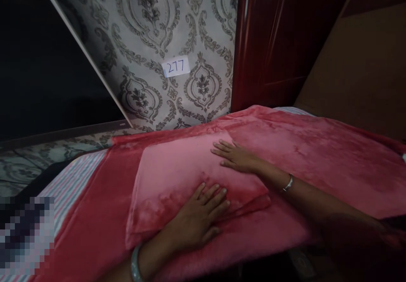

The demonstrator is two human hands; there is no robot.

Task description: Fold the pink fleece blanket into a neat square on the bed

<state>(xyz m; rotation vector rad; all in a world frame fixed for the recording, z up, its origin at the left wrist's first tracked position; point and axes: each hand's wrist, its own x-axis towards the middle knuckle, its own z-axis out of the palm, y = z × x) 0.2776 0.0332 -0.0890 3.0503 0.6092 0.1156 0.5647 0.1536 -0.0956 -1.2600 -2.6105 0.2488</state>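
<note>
1. Fingers first: on the left hand [198,216] they are laid flat, slightly parted, at five o'clock on the folded cloth [177,163]; nothing is gripped.
2. Over at two o'clock, the right hand [238,157] is spread palm down, nothing held.
3. The cloth is set mid-view, atop the spread blanket [311,150]; loose layers are seen at four o'clock.
4. Pressure is best applied evenly, smoothing worked outward, those layers squared up.
5. At nine o'clock, striped sheet [74,184] is exposed; at twelve, a card [176,66] is displayed.

Folded pink cloth [180,163] (near side mottled red), flat atop spread red-pink blanket [320,159].
</note>
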